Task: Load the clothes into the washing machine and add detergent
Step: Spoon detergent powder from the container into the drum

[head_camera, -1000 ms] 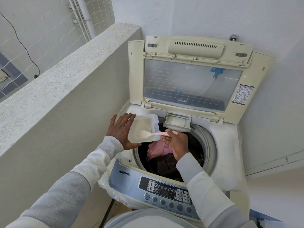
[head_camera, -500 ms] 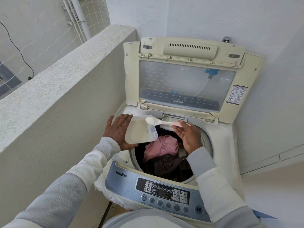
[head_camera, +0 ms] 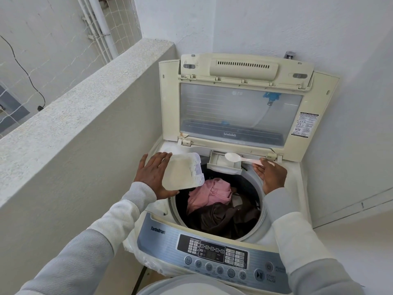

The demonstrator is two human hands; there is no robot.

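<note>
Since the earlier frames the right hand point(head_camera: 271, 175) has carried the pink plastic spoon point(head_camera: 244, 159) away from the tub and further back. Its bowl, heaped with white detergent powder, is now above the small cream detergent drawer point(head_camera: 223, 166), which stands pulled out at the rear edge of the drum opening. This hand pinches the end of the spoon handle between thumb and fingers. The left hand point(head_camera: 152, 177) holds the translucent white plastic tub point(head_camera: 182, 171) over the left rim of the opening, tilted with its mouth toward the right, fingers spread along its outer side and the thumb under its lower edge. Inside the drum of the cream top-loading washing machine point(head_camera: 296, 188) lie the clothes: a pink garment point(head_camera: 210, 192) toward the back and a dark brown garment point(head_camera: 223, 218) in front of it. The cream lid with a clear window point(head_camera: 240, 111) stands upright at the back. The blue-grey control panel point(head_camera: 212, 252) is nearest to the person. A rough grey-white parapet wall point(head_camera: 74, 116) runs just beside the machine on the left.
</note>
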